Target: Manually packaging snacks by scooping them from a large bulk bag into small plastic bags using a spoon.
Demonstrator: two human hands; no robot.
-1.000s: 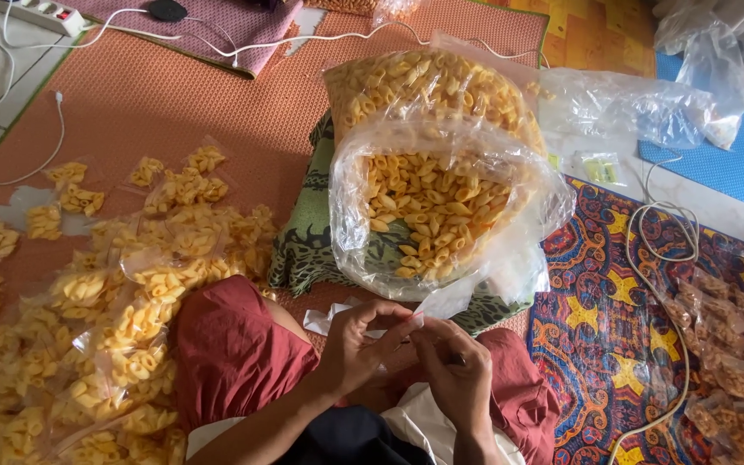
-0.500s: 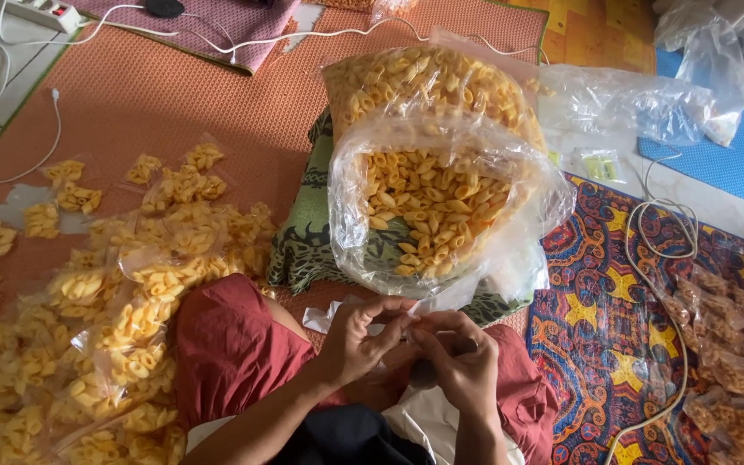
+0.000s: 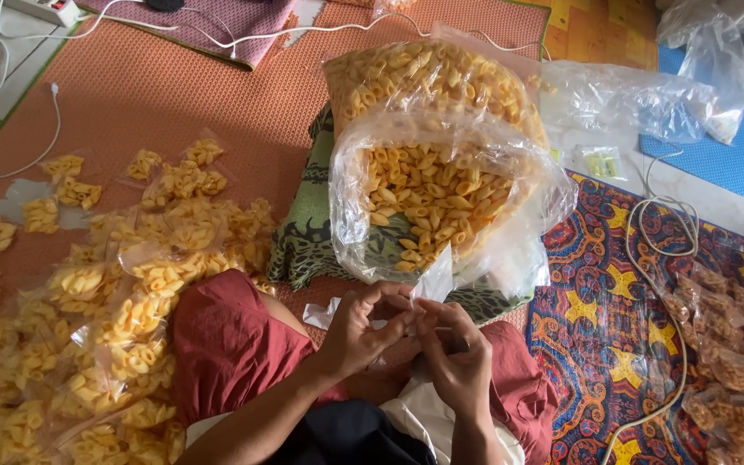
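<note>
Clear small plastic bag (image 3: 435, 277) is pinched between both hands, left hand (image 3: 370, 331) and right hand (image 3: 456, 353) touching at the fingertips. Large open sack of yellow snacks (image 3: 432, 202) sits just beyond; filled packets (image 3: 131, 293) lie left.

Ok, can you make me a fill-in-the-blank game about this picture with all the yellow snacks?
1. Both hands, left hand and right hand, pinch one small clear ____.
2. The big open bag holds ____ snacks.
3. The filled little packets lie on the person's ____ side.
4. The big bag rests on a ____ patterned cushion.

Missing words: bag; yellow; left; green
</note>
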